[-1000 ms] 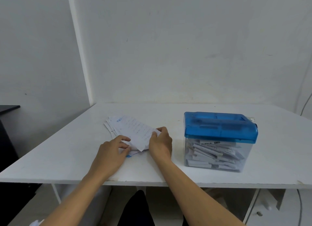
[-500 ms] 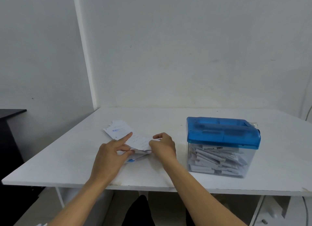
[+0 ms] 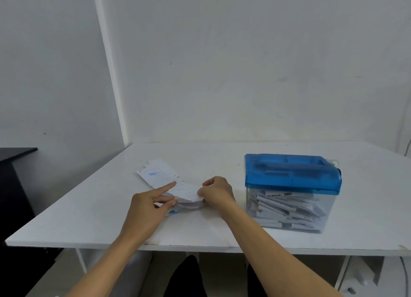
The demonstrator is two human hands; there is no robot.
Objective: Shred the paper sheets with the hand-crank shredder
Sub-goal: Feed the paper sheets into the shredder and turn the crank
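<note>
Peeling one leaf free, we pinch the near end of the top sheet (image 3: 189, 191) between right hand (image 3: 219, 193) thumb and curled fingers, bowing it upward. Our left hand (image 3: 148, 206) steadies the stack of paper sheets (image 3: 159, 174), index finger laid straight on top and the other fingers curled round its near corner, apparently so that only one sheet comes away. The stack lies mid-table, toward the front edge of the white table (image 3: 89, 210). The hand-crank shredder (image 3: 292, 174) stands just beside our right hand, toward the front right corner, within easy reach; its clear bin (image 3: 289, 210) is packed with strips. Blue lettering on the stack faces away from us and seems to end in "UNA"; labels inside the bin are too small to read.
</note>
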